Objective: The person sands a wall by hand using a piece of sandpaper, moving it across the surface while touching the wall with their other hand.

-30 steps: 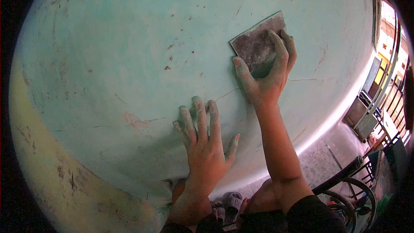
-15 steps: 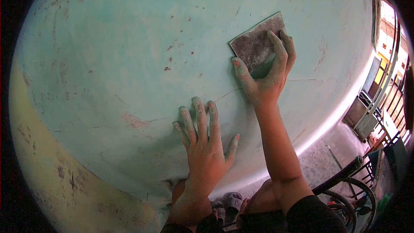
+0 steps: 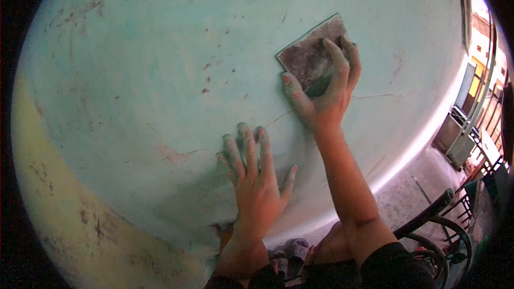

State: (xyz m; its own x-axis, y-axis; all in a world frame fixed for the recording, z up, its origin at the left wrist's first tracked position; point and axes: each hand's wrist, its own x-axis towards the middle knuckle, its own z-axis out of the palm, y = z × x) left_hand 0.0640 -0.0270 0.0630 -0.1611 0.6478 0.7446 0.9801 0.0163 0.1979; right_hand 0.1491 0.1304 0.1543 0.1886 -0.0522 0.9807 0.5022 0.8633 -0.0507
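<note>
A square sheet of sandpaper [image 3: 305,59], dusty and grey-brown, lies against the pale green wall [image 3: 160,75]. My right hand [image 3: 326,93] grips it, with the thumb at its lower left edge and the fingers bent over its right side. Lower and to the left, my left hand [image 3: 257,182] rests on the wall with its fingers spread, holding nothing. Pale dust coats the fingers of both hands. Around them the wall shows thin cracks, small dark specks and a chipped patch [image 3: 174,154] left of my left hand.
A yellowish, stained wall band [image 3: 80,219] runs along the lower left. Dark curved metal tubing [image 3: 428,217] stands at the lower right above the floor [image 3: 401,198]. Beyond the wall's right edge are a metal gate [image 3: 490,112] and a bright outdoor area.
The sandpaper and my right hand have shifted slightly left across the wall. My left hand stays spread in nearly the same place. The view has tilted a little.
</note>
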